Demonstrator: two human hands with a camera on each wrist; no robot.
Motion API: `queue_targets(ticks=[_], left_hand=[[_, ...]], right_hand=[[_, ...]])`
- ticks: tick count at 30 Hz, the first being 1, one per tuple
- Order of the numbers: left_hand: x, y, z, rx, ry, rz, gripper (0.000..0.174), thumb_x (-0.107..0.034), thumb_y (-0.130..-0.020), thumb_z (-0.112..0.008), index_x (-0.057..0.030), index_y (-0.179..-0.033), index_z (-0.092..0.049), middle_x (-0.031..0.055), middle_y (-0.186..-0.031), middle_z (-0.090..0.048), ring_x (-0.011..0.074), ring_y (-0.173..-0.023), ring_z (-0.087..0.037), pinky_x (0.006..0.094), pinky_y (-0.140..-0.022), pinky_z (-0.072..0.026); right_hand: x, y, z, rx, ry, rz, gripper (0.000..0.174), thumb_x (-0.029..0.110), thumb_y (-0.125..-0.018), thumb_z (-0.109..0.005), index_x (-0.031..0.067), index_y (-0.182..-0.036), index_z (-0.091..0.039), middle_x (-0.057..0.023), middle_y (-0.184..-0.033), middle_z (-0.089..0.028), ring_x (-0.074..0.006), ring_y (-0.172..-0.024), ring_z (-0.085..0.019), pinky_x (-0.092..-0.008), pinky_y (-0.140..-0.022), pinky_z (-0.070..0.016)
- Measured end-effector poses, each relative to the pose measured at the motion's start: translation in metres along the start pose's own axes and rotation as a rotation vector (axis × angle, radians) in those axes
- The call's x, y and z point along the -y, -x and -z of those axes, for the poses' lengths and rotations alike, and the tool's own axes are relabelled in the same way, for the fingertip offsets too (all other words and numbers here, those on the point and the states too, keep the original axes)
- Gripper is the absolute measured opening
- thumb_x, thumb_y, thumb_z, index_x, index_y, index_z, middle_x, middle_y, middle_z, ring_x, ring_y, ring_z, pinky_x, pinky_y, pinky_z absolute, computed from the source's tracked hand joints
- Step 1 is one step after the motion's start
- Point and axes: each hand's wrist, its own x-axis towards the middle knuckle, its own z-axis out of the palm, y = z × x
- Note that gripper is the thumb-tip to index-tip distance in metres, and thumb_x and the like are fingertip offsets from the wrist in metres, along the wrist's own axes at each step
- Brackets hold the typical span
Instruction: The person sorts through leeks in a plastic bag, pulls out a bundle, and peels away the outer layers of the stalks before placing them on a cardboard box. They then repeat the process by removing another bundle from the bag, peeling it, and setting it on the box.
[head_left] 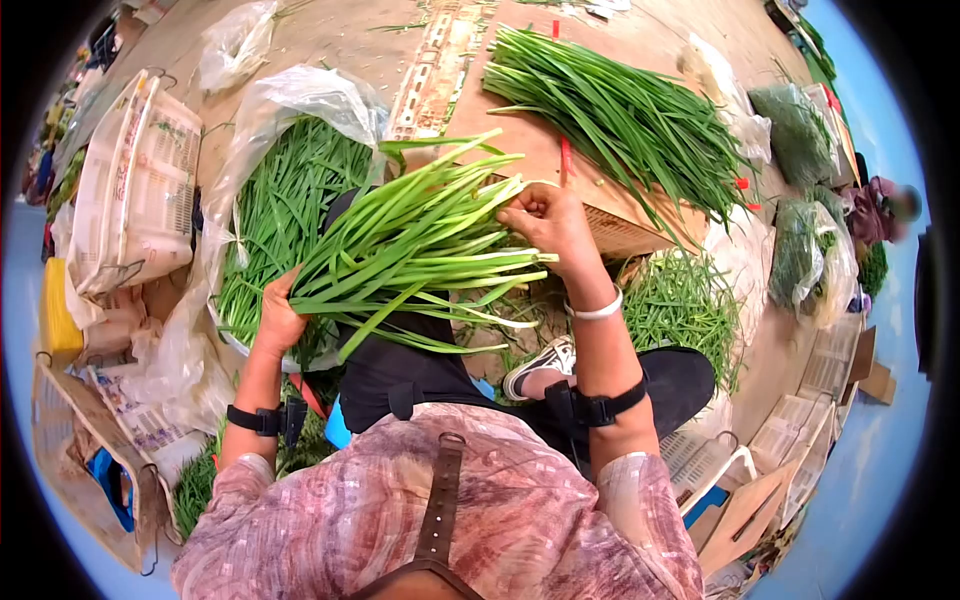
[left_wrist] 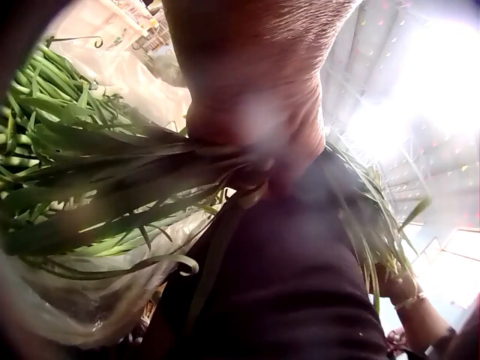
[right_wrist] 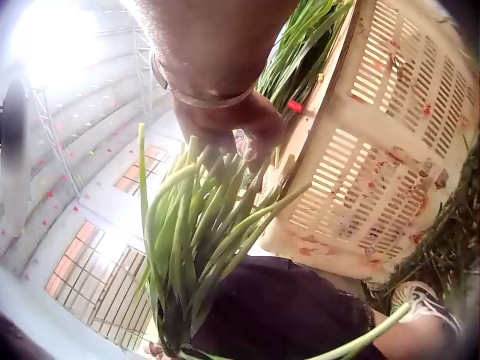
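A loose bunch of garlic chives [head_left: 420, 245] spans the space over the person's lap, pale cut ends fanned to the right. My left hand [head_left: 283, 312] grips its leafy end; in the left wrist view, dark leaves [left_wrist: 97, 180] trail out beyond the fist. At the upper right of the fan, my right hand [head_left: 550, 222] has curled fingers, thumb and fingertips pinching at the stalk ends. The right wrist view has these pale ends [right_wrist: 202, 195] just below the fingers. Part of the right fingertips is hidden.
A larger pile of chives [head_left: 620, 110] lies on cardboard over an upturned slotted crate [right_wrist: 360, 172]. At left, a clear plastic bag [head_left: 300, 90] holds more leaves. Loose trimmings [head_left: 680, 300] lie on the right. A white crate [head_left: 140, 190] stands far left.
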Motion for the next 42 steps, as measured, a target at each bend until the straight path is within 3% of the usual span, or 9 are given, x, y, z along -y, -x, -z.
queue_targets(ticks=[2, 4, 7, 9, 13, 18, 23, 33, 42], left_hand=[[-0.011, 0.002, 0.003, 0.004, 0.047, 0.036, 0.033, -0.008, -0.075, -0.062, 0.0002, -0.107, -0.061, 0.0091, -0.095, -0.067, 0.0132, -0.084, -0.061, 0.0267, -0.078, -0.0469], [-0.013, 0.004, 0.000, -0.047, 0.116, 0.070, 0.027, -0.007, -0.075, -0.062, -0.0002, -0.101, -0.062, 0.0063, -0.088, -0.066, 0.0118, -0.076, -0.059, 0.0265, -0.073, -0.0469], [-0.014, 0.002, -0.002, -0.022, 0.096, 0.109, 0.028, -0.008, -0.074, -0.063, 0.0002, -0.101, -0.062, 0.0067, -0.086, -0.066, 0.0118, -0.075, -0.059, 0.0270, -0.072, -0.0468], [-0.007, -0.002, -0.004, -0.021, 0.044, 0.071, 0.032, -0.009, -0.074, -0.063, 0.0000, -0.105, -0.061, 0.0091, -0.088, -0.067, 0.0124, -0.077, -0.060, 0.0278, -0.073, -0.0472], [-0.014, 0.001, -0.002, -0.001, 0.009, 0.021, 0.037, -0.008, -0.076, -0.062, 0.0006, -0.112, -0.058, 0.0115, -0.098, -0.066, 0.0144, -0.086, -0.061, 0.0278, -0.080, -0.0468], [-0.012, -0.005, -0.003, 0.024, 0.109, -0.006, 0.037, -0.006, -0.077, -0.062, 0.0008, -0.113, -0.058, 0.0110, -0.105, -0.065, 0.0167, -0.092, -0.061, 0.0274, -0.085, -0.0452], [-0.009, -0.005, -0.007, 0.014, 0.084, -0.037, 0.037, -0.006, -0.077, -0.061, 0.0008, -0.114, -0.058, 0.0118, -0.107, -0.064, 0.0165, -0.094, -0.061, 0.0276, -0.085, -0.0449], [-0.015, -0.004, -0.009, -0.033, 0.092, -0.047, 0.039, -0.004, -0.076, -0.061, 0.0012, -0.114, -0.057, 0.0117, -0.106, -0.064, 0.0154, -0.094, -0.060, 0.0271, -0.085, -0.0451], [-0.010, -0.003, -0.006, -0.006, 0.062, -0.014, 0.043, -0.005, -0.074, -0.064, 0.0004, -0.115, -0.057, 0.0120, -0.109, -0.063, 0.0161, -0.097, -0.060, 0.0281, -0.089, -0.0434]], right_hand=[[0.015, 0.022, 0.004, -0.058, 0.125, 0.027, 0.019, 0.009, -0.068, -0.073, -0.0028, -0.076, -0.059, -0.0129, -0.086, -0.062, -0.0191, -0.075, -0.057, -0.0307, -0.065, -0.0457], [0.034, 0.045, 0.006, -0.163, 0.344, 0.370, 0.019, 0.008, -0.065, -0.072, -0.0001, -0.073, -0.057, -0.0186, -0.109, -0.053, -0.0329, -0.099, -0.051, -0.0378, -0.080, -0.0433], [0.037, 0.054, 0.005, -0.206, 0.375, 0.562, 0.020, 0.006, -0.067, -0.071, -0.0001, -0.078, -0.055, -0.0192, -0.113, -0.052, -0.0353, -0.099, -0.052, -0.0385, -0.083, -0.0431], [0.010, 0.051, 0.005, -0.185, 0.449, 0.405, 0.021, 0.005, -0.067, -0.070, -0.0008, -0.079, -0.055, -0.0188, -0.114, -0.053, -0.0356, -0.098, -0.053, -0.0379, -0.083, -0.0438], [0.014, 0.060, 0.020, -0.033, 0.233, 0.257, 0.024, 0.011, -0.068, -0.073, -0.0016, -0.084, -0.060, -0.0171, -0.093, -0.062, -0.0327, -0.088, -0.060, -0.0368, -0.078, -0.0468], [0.029, 0.039, 0.036, -0.320, 0.072, 0.142, 0.019, 0.010, -0.076, -0.065, -0.0044, -0.088, -0.062, -0.0149, -0.080, -0.066, -0.0207, -0.070, -0.063, -0.0302, -0.065, -0.0494], [0.000, 0.015, 0.002, -0.124, 0.312, 0.046, 0.022, 0.011, -0.070, -0.068, -0.0065, -0.082, -0.060, -0.0187, -0.071, -0.063, -0.0214, -0.064, -0.063, -0.0307, -0.061, -0.0491], [-0.003, 0.005, -0.018, -0.038, -0.360, -0.152, 0.018, 0.010, -0.078, -0.067, -0.0048, -0.088, -0.064, -0.0045, -0.072, -0.063, -0.0090, -0.063, -0.055, -0.0234, -0.059, -0.0442], [0.046, 0.088, 0.003, -0.177, 0.239, 0.514, 0.010, 0.000, -0.072, -0.066, 0.0030, -0.080, -0.062, -0.0101, -0.078, -0.062, -0.0211, -0.067, -0.061, -0.0307, -0.062, -0.0483]])
